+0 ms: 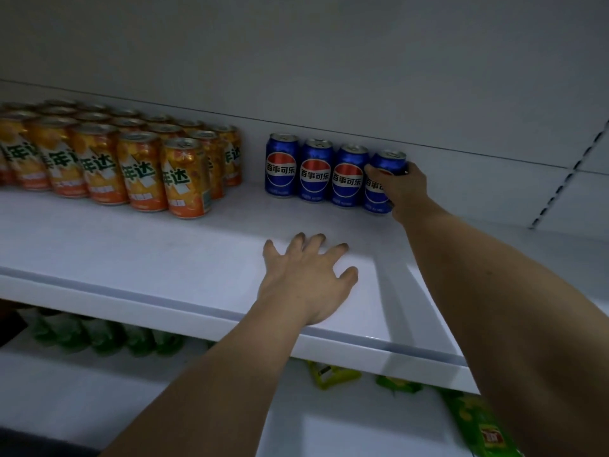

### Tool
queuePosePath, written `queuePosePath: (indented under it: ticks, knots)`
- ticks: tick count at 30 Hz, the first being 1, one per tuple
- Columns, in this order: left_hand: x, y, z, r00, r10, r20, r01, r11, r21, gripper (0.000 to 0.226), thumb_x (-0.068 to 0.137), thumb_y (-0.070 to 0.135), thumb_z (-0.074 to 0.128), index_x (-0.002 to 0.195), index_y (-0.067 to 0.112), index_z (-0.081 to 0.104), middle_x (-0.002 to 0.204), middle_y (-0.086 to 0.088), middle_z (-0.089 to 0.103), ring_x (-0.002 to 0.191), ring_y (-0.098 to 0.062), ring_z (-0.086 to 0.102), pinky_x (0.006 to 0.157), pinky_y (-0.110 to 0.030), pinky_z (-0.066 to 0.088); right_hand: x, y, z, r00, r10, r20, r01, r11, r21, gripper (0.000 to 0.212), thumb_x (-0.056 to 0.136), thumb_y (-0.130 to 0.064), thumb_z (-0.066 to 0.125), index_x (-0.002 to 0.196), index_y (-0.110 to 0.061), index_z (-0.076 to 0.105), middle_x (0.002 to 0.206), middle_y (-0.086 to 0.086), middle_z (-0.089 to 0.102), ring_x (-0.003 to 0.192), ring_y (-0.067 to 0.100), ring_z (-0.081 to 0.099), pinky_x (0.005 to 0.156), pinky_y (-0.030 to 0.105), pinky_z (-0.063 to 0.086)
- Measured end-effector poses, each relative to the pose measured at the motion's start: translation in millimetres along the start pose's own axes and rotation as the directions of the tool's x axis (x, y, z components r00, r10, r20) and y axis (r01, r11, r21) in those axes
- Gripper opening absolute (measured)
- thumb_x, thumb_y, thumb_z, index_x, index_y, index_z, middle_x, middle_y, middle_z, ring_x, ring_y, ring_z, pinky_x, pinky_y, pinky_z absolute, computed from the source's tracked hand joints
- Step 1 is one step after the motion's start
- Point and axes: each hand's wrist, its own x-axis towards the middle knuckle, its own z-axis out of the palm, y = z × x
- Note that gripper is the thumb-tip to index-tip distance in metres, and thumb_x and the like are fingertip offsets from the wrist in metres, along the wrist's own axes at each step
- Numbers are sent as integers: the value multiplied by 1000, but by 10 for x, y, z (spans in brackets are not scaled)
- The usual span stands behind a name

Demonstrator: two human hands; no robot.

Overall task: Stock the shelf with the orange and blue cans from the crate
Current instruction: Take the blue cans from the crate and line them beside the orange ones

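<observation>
Head view: right hand (403,189) is wrapping its grip around blue can (384,181), 4th in the back row on the shelf (164,258); left hand (308,282) is resting spread, flat. Rigid, smooth, probably hefty; mid-body hold suits.

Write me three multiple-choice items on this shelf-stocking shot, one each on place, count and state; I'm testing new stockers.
1. Where do the blue cans stand relative to the orange cans?
A left B right C on top
2. How many blue cans show?
A two B four C six
3. What is the left hand doing?
A resting flat on the shelf B gripping a can C pointing

Answers: 1 B, the blue aluminium cans stand right of the orange aluminium cans. 2 B, four in a row. 3 A, the left hand lies open on the white metal shelf; the right hand grips the rightmost blue can.
</observation>
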Motion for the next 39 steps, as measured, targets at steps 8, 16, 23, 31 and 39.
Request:
queuePosePath:
  ticks: [8,16,23,31,39]
  knots:
    - [1,18,1,1000,-11,-3,11,1000,-4,55,97,59,20,150,45,21,160,8,17,147,-19,10,113,-61,4,-233,-16,17,997,56,-52,-56,998,2,81,75,-13,84,142,-4,38,134,12,55,120,25,57,100,35,48]
    - [-22,14,-46,997,-27,-74,21,997,-79,52,97,54,29,144,36,41,151,7,38,138,-19,31,111,-57,16,-973,-8,-167,981,195,0,-194,973,-128,62,89,-16,68,141,-4,37,128,15,53,104,25,51,89,33,43]
    - [-743,140,-119,965,-68,-252,31,988,-150,36,99,34,31,95,22,64,108,0,65,101,-22,56,90,-39,41,-2284,-289,-568,951,254,178,-243,966,-83,28,95,-18,61,117,-2,55,94,13,64,80,24,62,82,38,56]
    - [-2023,-35,-339,908,-400,-125,246,749,-616,48,102,48,28,133,25,57,137,-2,58,125,-26,52,105,-39,41,-3518,-555,-550,890,167,424,-121,984,-134,22,98,-25,57,109,-6,56,90,10,64,77,24,61,83,42,56]
    - [-3120,-253,-225,855,-519,22,356,555,-752,52,105,44,25,137,13,53,139,-9,53,127,-28,48,102,-36,36,-4687,-240,-329,760,38,649,263,894,-362,35,99,-43,50,104,-10,59,94,9,64,81,25,60,77,43,53]
